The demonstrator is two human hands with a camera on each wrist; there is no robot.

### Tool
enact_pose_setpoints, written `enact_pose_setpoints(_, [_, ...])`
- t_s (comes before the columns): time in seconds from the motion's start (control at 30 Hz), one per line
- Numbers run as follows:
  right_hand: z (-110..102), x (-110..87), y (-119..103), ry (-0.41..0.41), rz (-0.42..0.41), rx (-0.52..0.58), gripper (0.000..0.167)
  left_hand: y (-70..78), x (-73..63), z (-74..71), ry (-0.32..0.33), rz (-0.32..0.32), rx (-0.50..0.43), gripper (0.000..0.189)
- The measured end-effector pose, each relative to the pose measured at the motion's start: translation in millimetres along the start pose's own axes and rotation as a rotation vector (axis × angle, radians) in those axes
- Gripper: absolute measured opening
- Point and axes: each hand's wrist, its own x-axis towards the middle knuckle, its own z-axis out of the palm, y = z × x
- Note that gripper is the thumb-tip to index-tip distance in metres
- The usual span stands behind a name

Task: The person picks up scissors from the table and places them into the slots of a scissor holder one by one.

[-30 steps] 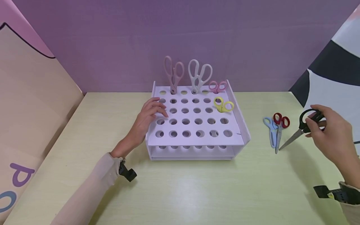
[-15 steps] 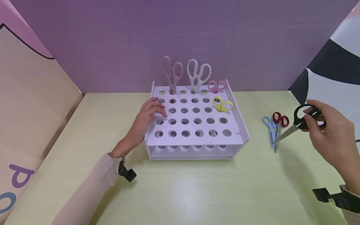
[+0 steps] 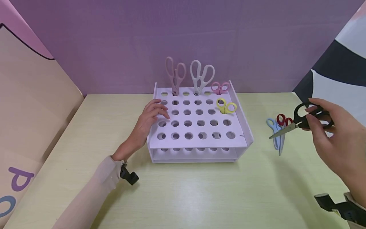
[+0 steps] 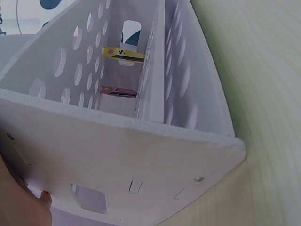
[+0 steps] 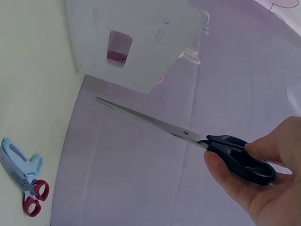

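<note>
My right hand (image 3: 337,133) pinches black-handled scissors (image 5: 240,157) by the handles, above the table at the right. Their blades are closed and point left, toward the rack. My left hand (image 3: 145,122) rests on the left side of a white rack (image 3: 197,143) with rows of round holes, its fingers lying over the top edge. Pink scissors (image 3: 175,78) and white scissors (image 3: 202,79) stand handles-up in the rack's back row. Small pink scissors (image 3: 220,88) are at the back right, with yellow scissors (image 3: 226,106) in front of them.
Light blue scissors (image 3: 275,132) and red-handled scissors (image 5: 32,200) lie together on the table (image 3: 194,194), right of the rack. A purple backdrop (image 3: 114,47) rises behind the table, and printed panels stand at both sides.
My right hand has lifted the black-handled scissors and swung their tip up and to the left, over the scissors on the table. My left hand and the rack stay in place.
</note>
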Motion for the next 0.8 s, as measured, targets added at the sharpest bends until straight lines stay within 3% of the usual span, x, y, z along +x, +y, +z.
enact_pose_setpoints(0.8, [-4,3.0,-48,0.181,-0.146,0.218,0.037,0.5,-0.4,0.3,0.003,-0.005,-0.01,0.036])
